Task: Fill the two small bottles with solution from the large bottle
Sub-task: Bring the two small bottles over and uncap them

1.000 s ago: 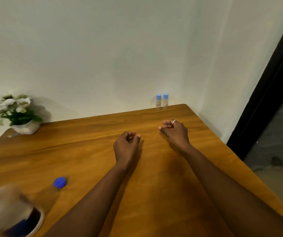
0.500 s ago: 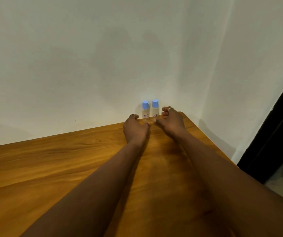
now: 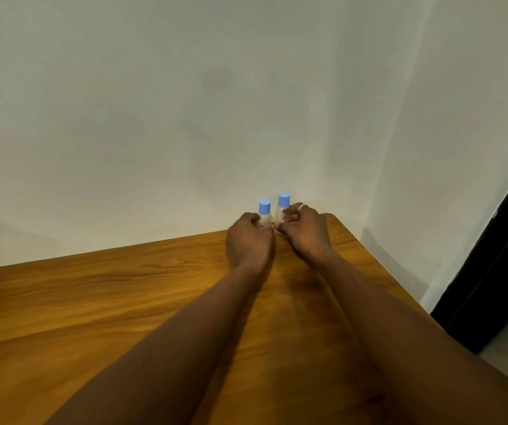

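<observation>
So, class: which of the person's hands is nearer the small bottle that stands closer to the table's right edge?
Right. The right hand wraps that right small bottle; the left hand grips its neighbour, the left small bottle, one bottle away.

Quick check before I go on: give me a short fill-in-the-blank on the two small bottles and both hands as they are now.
1. Both small bottles wear caps coloured ____.
2. The left hand wraps the left small bottle; the right hand wraps the ____ small bottle.
3. A ring shows on the ____ hand.
4. The bottles stand at the wooden table's far edge, close to the ____.

Missing words: blue; right; right; wall
</observation>
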